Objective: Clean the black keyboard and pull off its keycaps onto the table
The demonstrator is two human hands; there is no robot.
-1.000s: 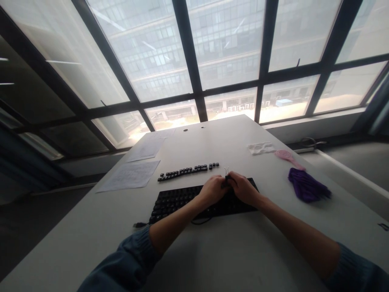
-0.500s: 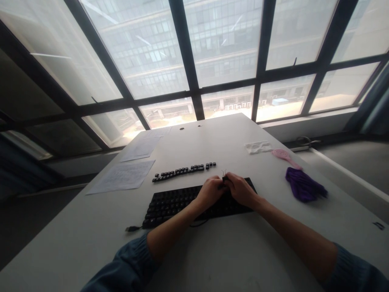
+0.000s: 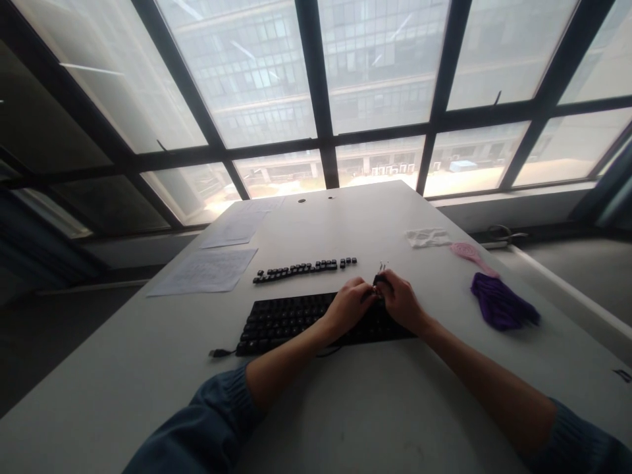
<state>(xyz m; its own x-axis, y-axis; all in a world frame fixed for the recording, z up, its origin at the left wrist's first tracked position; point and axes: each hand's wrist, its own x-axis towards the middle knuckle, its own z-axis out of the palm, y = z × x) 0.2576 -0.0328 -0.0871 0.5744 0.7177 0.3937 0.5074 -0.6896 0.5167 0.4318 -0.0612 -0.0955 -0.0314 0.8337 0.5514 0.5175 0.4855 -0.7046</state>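
Bare hands: two, left hand (image 3: 349,306) plus right hand (image 3: 402,304). Blue sleeves (image 3: 214,405): two. Black keyboard (image 3: 274,322): one. USB plug (image 3: 220,353): one. Wire keycap puller (image 3: 380,279): one. Loose black keycaps (image 3: 328,266): well over ten, too small for exact count. Paper sheets (image 3: 203,271): at least two, overlap unclear. Purple fabric bundle (image 3: 501,304): one. White cloth (image 3: 427,237): one. Pink paddle-shaped item (image 3: 465,251): one. White table (image 3: 148,375): one. Curtains (image 3: 39,240): two.

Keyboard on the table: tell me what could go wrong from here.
1. The loose keycaps lie in rows just beyond the keyboard; a bump might scatter them.
2. The small pronged tool, pinched in the right hand with the left hand close against it, could slip.
3. The USB plug lies off the keyboard's end, where the left sleeve might catch it.
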